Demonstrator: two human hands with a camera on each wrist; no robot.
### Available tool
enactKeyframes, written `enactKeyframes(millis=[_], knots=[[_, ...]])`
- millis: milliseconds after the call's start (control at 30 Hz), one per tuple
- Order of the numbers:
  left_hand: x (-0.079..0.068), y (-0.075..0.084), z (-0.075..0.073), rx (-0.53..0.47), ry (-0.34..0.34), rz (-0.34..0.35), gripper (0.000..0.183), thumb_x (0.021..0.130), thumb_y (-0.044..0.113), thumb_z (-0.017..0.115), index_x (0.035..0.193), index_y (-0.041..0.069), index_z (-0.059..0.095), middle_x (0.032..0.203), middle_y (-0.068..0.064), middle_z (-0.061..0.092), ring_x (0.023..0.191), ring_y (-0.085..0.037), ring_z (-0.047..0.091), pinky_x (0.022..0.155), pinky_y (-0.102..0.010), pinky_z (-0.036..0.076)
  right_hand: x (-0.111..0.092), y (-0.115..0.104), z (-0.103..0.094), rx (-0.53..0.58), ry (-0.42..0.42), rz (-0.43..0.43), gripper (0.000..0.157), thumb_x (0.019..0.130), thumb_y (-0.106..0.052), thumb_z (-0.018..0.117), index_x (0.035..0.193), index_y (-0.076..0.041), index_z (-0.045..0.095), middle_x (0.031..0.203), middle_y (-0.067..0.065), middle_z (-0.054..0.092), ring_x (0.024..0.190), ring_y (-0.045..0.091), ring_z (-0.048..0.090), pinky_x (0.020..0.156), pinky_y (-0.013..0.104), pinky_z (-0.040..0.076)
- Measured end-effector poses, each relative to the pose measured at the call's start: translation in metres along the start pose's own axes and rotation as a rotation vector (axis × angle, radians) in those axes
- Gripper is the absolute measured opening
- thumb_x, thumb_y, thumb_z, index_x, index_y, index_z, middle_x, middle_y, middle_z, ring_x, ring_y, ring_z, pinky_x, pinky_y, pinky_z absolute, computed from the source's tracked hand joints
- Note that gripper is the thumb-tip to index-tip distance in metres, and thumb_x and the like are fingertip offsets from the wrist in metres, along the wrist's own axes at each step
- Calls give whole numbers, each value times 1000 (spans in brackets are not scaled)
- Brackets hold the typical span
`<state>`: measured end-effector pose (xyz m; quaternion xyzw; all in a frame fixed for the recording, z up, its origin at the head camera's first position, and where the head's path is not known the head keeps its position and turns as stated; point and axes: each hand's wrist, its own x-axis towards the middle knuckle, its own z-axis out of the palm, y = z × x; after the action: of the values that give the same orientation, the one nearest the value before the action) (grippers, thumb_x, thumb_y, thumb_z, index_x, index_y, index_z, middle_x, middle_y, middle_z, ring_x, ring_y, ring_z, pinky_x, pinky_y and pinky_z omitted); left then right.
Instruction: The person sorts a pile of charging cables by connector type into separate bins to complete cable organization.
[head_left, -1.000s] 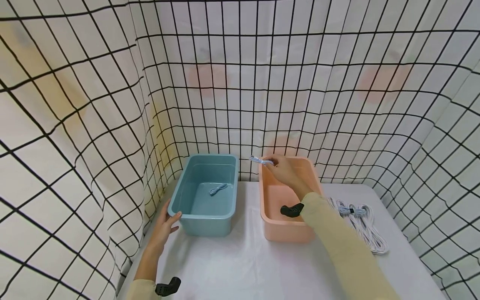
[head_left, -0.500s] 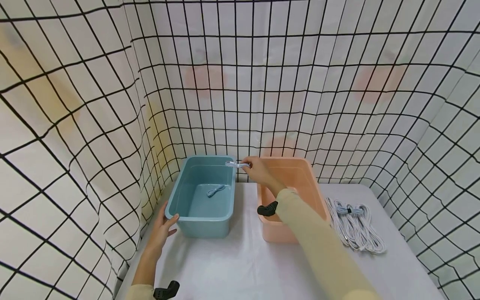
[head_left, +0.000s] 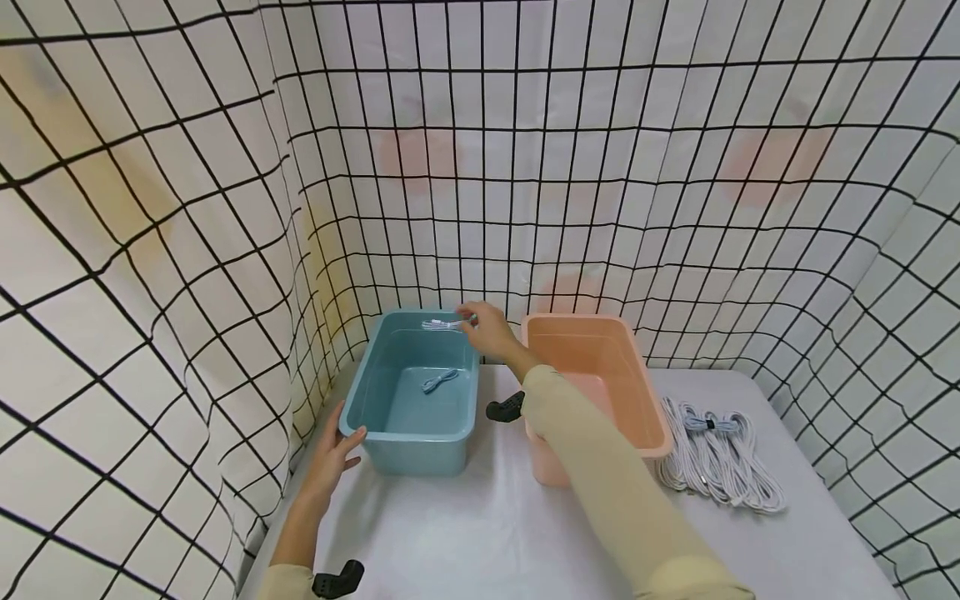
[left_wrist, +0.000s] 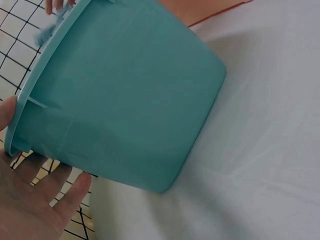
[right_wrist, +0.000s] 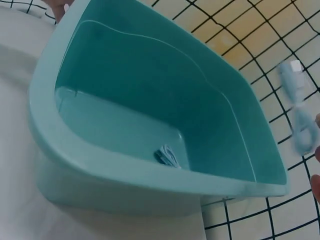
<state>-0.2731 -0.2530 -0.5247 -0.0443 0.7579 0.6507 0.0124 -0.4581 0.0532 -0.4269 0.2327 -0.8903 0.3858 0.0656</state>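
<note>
In the head view, my right hand (head_left: 492, 333) pinches a small light-blue bundled cable (head_left: 442, 325) over the far right side of the blue plastic bin (head_left: 416, 457). A pale connector end shows on this cable (right_wrist: 296, 90) in the right wrist view, with fingertips (right_wrist: 316, 187) at the frame's right edge. Another bundled blue cable (head_left: 439, 381) lies on the bin's floor. My left hand (head_left: 324, 462) holds the bin's near left corner, thumb over the rim and the other fingers spread along the outside wall, as the left wrist view shows.
A peach bin (head_left: 654, 446) stands right of the blue one, partly behind my right sleeve. Beyond it lies a white bundle of long cables (head_left: 720, 471) with a blue bundled cable (head_left: 711, 425) on top. Black-grid netting (head_left: 495, 208) encloses the table's back and sides.
My right hand has carried the bundled cable left, from above the peach bin to over the blue bin. The left hand has stayed on the blue bin's corner.
</note>
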Motion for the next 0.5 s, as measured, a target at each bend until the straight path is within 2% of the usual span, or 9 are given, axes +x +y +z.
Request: enactKeyframes(millis=[67, 167, 333, 500], knots=[[0, 0, 0, 1, -3, -4, 85, 105, 33, 61, 168, 21, 6, 169, -22, 14, 150, -42, 25, 108, -66, 38, 2, -2, 1, 21, 10, 1, 40, 105, -12, 61, 144, -6, 57, 140, 17, 56, 120, 33, 59, 98, 42, 52], [0, 2, 1, 5, -9, -3, 85, 106, 35, 61, 168, 20, 5, 169, -22, 14, 150, -43, 26, 107, -66, 38, 1, -2, 1, 29, 19, 23, 48, 105, -13, 62, 151, -8, 51, 145, 18, 50, 126, 36, 56, 101, 45, 50], [-1, 3, 0, 11, -3, -9, 85, 106, 36, 60, 168, 22, 5, 169, -22, 13, 151, -43, 24, 108, -65, 39, -6, 2, -4, 5, 6, 30, 45, 104, -13, 63, 147, -7, 55, 137, 16, 57, 117, 33, 59, 96, 45, 51], [-2, 2, 0, 8, 2, -20, 85, 106, 35, 60, 168, 24, 4, 170, -21, 11, 152, -42, 21, 109, -64, 38, -11, 7, -10, 37, -7, 11, 43, 102, -11, 64, 145, -5, 58, 129, 17, 62, 112, 31, 61, 93, 45, 52]])
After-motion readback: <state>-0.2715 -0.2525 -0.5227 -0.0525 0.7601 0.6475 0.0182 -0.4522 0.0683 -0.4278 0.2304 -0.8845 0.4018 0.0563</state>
